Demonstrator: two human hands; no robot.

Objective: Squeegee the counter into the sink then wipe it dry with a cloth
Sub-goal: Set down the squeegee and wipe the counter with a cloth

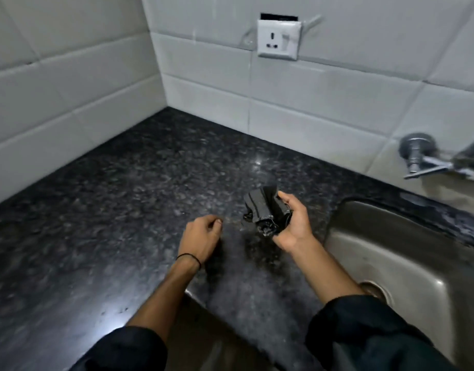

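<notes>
Both hands sit low in the middle of my view, above the dark speckled counter (123,210). My right hand (292,223) is palm-up, fingers curled around a bunched black cloth (262,212), with the thumb pressed on its upper edge; the cloth is lifted clear of the stone, just left of the sink (407,253). My left hand (201,234) hangs just beside it, loosely curled, thumb and forefinger nearly meeting, gripping nothing I can make out. A thin black band (189,257) circles that wrist. The steel sink fills the lower right, its drain partly hidden by my right forearm. A tap (423,159) juts from the tiled wall at the right edge, and a socket (280,40) sits at the upper centre.
</notes>
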